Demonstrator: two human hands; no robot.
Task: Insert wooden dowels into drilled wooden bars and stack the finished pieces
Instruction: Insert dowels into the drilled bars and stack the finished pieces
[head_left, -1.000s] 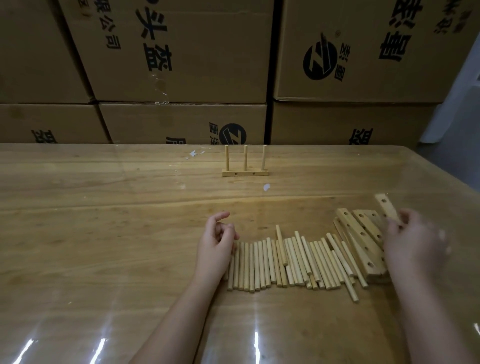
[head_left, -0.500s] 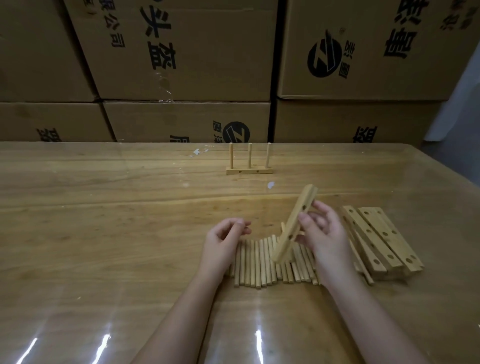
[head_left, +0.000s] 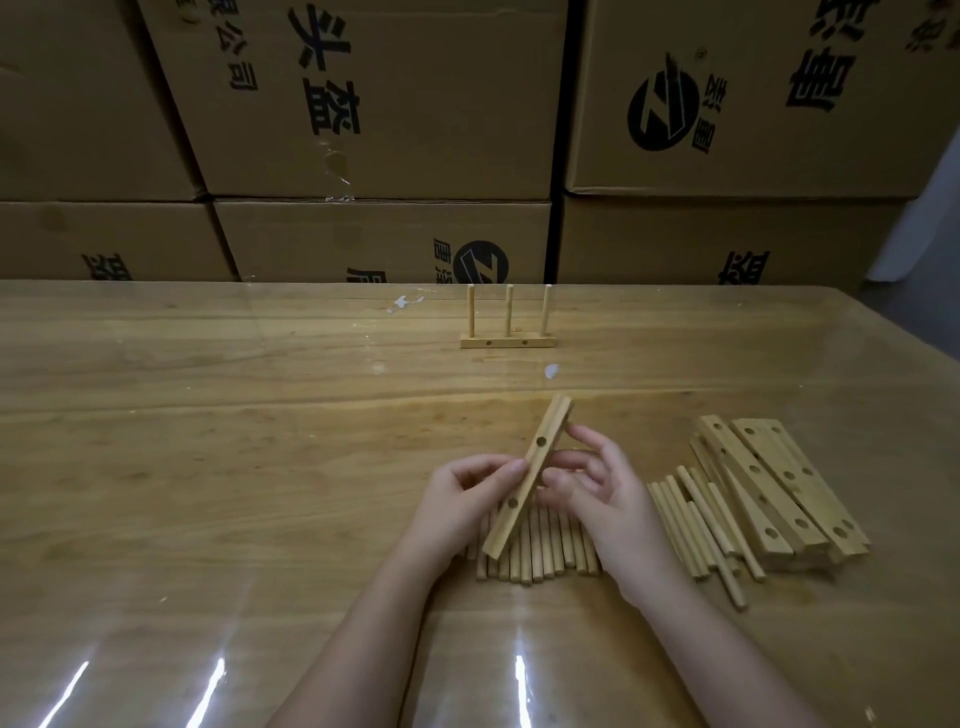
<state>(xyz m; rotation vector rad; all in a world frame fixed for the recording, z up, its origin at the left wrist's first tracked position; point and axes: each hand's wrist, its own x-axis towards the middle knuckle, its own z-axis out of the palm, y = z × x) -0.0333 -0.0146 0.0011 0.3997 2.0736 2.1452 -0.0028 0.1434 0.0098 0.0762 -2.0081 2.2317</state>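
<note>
Holding the pale drilled wooden bar (head_left: 529, 476) tilted above the row of loose light wooden dowels (head_left: 540, 553), we pinch it with our left hand (head_left: 457, 499), while our right hand (head_left: 608, 499) grips its opposite edge with curled fingers.

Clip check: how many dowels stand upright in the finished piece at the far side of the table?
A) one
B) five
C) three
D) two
C: three dowels stand in the finished piece, spaced along it; the left hand and right hand hold a separate drilled bar with empty holes.
</note>
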